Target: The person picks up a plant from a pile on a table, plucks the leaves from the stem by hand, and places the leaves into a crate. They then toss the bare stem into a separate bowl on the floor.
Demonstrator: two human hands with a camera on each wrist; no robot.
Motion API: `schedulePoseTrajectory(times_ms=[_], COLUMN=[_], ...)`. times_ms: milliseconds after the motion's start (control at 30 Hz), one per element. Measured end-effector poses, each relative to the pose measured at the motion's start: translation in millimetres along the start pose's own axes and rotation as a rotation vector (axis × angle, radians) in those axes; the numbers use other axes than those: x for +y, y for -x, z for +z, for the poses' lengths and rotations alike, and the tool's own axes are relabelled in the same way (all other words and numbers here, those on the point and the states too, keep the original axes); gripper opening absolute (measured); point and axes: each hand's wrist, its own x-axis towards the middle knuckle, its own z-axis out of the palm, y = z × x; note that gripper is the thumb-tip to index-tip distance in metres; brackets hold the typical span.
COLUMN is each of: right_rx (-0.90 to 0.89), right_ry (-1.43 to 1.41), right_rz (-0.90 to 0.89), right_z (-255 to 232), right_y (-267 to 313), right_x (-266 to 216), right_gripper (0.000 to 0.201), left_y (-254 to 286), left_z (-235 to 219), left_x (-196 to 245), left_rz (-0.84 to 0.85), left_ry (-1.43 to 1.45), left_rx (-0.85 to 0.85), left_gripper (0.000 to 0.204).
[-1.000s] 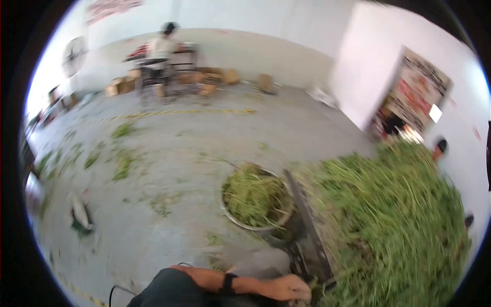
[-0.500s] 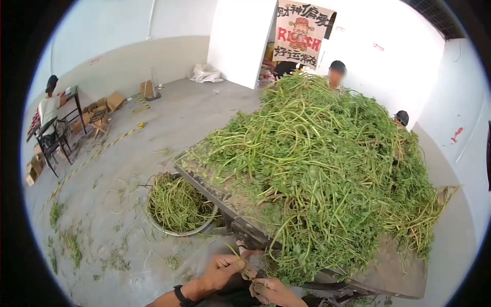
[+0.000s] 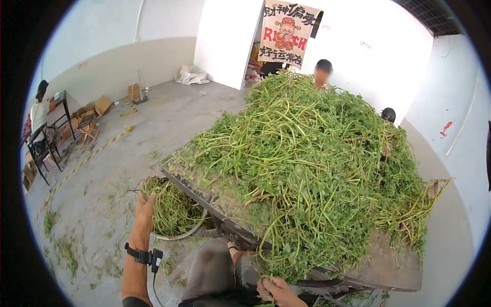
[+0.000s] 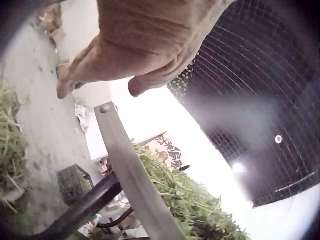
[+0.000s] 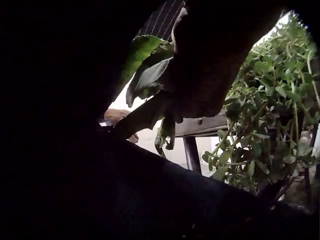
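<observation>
while the left hand (image 3: 145, 205) reaches with relaxed fingers over the bowl (image 3: 176, 235) of stems at nine o'clock, the right hand (image 3: 276, 291) pinches leafy greens (image 3: 312, 169) hanging off the desk (image 3: 394, 271) at six o'clock.

a grey concrete floor (image 3: 117, 153) strewn with green scraps runs to pale walls (image 3: 112, 30). a red-and-black poster (image 3: 285, 33) hangs by a bright doorway. cardboard boxes (image 3: 97, 107) line the left wall near a dark table (image 3: 60, 100), and yellow tape (image 3: 110, 140) crosses the floor.
</observation>
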Motion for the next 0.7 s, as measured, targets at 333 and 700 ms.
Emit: schedulePoseTrajectory(times_ms=[333, 700], right_rx=[0.325, 0.383], right_ry=[0.217, 0.004], right_rz=[0.106, 0.391], right_z=[23, -19], right_y=[1, 18], right_x=[-25, 4], right_gripper=[0.037, 0.06], left_y=[32, 62], left_z=[86, 132], left_x=[31, 46], left_rz=[0.289, 0.313], left_ry=[-0.136, -0.036], left_rx=[-0.183, -0.376], left_gripper=[0.047, 0.034])
